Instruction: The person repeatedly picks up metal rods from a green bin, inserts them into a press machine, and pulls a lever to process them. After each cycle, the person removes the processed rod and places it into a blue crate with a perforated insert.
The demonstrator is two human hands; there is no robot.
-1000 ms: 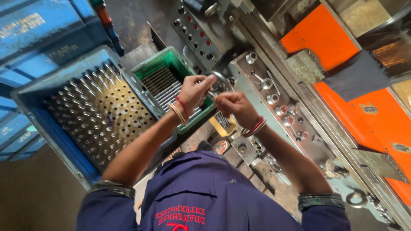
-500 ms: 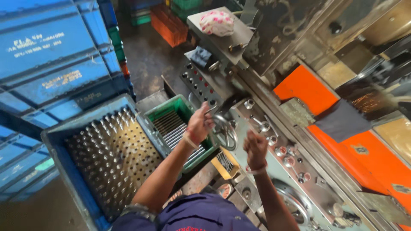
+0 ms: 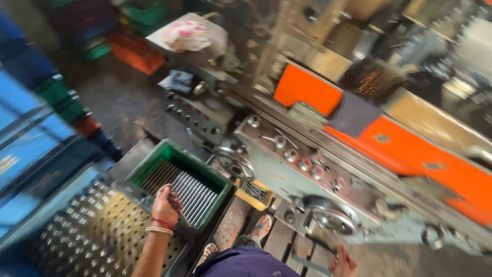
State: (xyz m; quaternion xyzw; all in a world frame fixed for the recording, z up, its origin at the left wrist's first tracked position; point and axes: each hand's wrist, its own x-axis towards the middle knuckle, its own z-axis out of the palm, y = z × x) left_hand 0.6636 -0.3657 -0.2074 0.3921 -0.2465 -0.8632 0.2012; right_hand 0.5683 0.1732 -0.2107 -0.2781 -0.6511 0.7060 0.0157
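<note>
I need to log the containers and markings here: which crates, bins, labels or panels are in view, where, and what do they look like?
Green plastic crate: by the left hand, rectangular, holding grey metal rods.
Blue perforated tray bin: lower left, with metal pins standing in its holes.
Stacked blue crates: far left, pale blurred markings.
Orange machine panels: right, flat, one with a small grey plate.
Grey control panel: centre, dark round buttons.

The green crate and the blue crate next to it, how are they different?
The green crate is smaller and holds grey metal rods lying flat; the left hand reaches into it. The blue crate is bigger, and its rods stand on end in rows. Both sit beside the machine.
</note>
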